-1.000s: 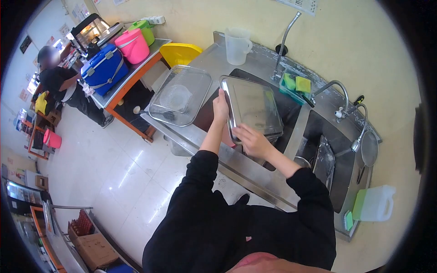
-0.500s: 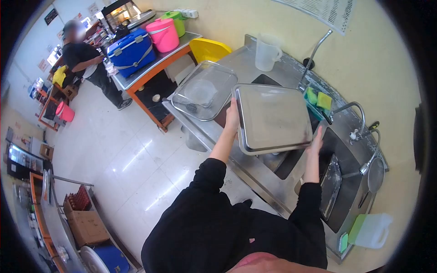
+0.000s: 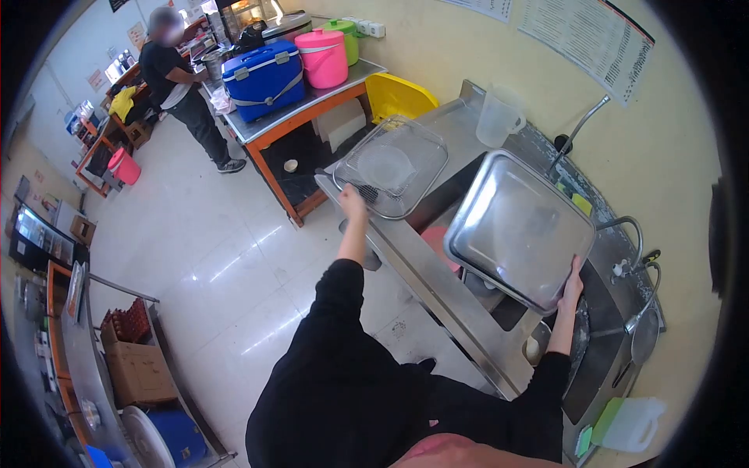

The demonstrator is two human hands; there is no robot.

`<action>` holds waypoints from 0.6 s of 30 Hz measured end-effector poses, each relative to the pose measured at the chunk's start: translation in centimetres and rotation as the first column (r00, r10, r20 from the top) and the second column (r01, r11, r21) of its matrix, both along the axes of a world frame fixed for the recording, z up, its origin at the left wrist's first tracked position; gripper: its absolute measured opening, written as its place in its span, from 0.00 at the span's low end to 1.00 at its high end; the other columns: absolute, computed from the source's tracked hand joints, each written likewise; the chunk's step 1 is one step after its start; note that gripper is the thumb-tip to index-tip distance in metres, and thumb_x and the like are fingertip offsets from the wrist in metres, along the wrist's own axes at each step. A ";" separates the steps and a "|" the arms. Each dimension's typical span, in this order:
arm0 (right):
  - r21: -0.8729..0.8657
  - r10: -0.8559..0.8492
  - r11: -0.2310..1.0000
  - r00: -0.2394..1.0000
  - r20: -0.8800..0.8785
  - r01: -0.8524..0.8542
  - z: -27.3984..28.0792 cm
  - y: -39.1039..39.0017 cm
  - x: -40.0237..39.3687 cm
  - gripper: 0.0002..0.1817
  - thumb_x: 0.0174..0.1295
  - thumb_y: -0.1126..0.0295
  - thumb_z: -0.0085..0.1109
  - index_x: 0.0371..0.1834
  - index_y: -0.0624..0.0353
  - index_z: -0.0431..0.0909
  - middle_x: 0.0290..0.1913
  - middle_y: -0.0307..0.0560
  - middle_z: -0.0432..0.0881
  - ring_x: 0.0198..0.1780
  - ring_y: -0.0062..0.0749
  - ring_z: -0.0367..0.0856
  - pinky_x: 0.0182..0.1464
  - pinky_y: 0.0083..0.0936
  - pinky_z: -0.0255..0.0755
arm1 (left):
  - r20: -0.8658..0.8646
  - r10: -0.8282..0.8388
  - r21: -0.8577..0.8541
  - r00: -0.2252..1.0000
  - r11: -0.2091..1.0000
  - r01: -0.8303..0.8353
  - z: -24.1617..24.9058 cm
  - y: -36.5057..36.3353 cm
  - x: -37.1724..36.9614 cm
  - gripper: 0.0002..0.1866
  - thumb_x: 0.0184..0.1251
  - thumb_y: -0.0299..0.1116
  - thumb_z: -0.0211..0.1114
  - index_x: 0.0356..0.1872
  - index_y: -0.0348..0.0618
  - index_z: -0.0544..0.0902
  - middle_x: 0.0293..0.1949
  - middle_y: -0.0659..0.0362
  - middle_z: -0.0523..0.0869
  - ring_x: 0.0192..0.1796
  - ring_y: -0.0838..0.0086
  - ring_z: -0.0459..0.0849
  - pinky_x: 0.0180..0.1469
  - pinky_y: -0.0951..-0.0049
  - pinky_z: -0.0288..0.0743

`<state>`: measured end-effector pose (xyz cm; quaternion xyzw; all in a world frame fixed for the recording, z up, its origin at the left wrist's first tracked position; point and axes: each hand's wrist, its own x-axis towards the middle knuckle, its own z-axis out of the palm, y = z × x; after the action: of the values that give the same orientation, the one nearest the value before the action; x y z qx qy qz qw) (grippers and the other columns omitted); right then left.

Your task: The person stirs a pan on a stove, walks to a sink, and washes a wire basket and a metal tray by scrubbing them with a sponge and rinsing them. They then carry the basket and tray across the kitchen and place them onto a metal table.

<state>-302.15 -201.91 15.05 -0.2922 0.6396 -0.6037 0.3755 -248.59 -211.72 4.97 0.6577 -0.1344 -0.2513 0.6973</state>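
My right hand grips the lower right corner of a rectangular metal tray, held tilted over the sink with its flat underside showing. At the near left corner of a second shallow tray, my left hand has its fingers closed about the rim. That tray rests on the steel counter and holds a wire rack, a round translucent piece and a dark ridged item. Part of a pink item shows in the basin beneath the held tray.
A clear pitcher stands behind the trays. Faucets and a strainer line the wall side, with a jug at the near end. A blue cooler sits on the side table. A person stands beyond it.
My left hand has let go of the held metal tray and moved left to the other tray's rim. The held tray has turned and shifted right in my right hand. The view has shifted.
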 end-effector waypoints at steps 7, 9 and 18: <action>0.107 -0.170 0.978 0.983 -0.072 0.177 -1.9 6.2 0.4 0.38 0.48 0.43 0.61 0.43 0.76 0.74 0.40 0.50 0.79 0.41 0.30 0.77 0.45 0.24 0.69 | -0.138 0.030 0.181 0.990 0.984 -0.004 0.3 -2.6 2.8 0.36 0.60 0.48 0.56 0.58 0.26 0.57 0.56 0.38 0.68 0.59 0.53 0.69 0.59 0.65 0.61; 0.149 -0.169 0.968 0.963 -0.211 0.203 -2.5 7.4 0.7 0.38 0.48 0.43 0.62 0.41 0.77 0.74 0.38 0.51 0.79 0.41 0.31 0.77 0.44 0.25 0.70 | -0.225 0.030 0.224 0.974 0.974 0.022 2.0 -2.4 2.6 0.38 0.59 0.49 0.56 0.59 0.27 0.54 0.58 0.37 0.66 0.60 0.51 0.67 0.60 0.63 0.60; 0.304 -0.151 0.938 0.986 -0.066 0.164 -4.1 9.0 4.4 0.46 0.43 0.39 0.63 0.47 0.80 0.70 0.46 0.57 0.76 0.45 0.36 0.77 0.49 0.27 0.68 | -0.431 0.195 0.313 0.881 0.948 -0.057 1.8 -5.4 3.9 0.55 0.39 0.57 0.70 0.61 0.29 0.53 0.59 0.41 0.65 0.60 0.50 0.66 0.61 0.61 0.60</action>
<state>-297.77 -192.86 10.97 -0.1902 0.7551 -0.5183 0.3536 -244.65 -217.09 6.81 0.6826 0.1153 -0.3695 0.6199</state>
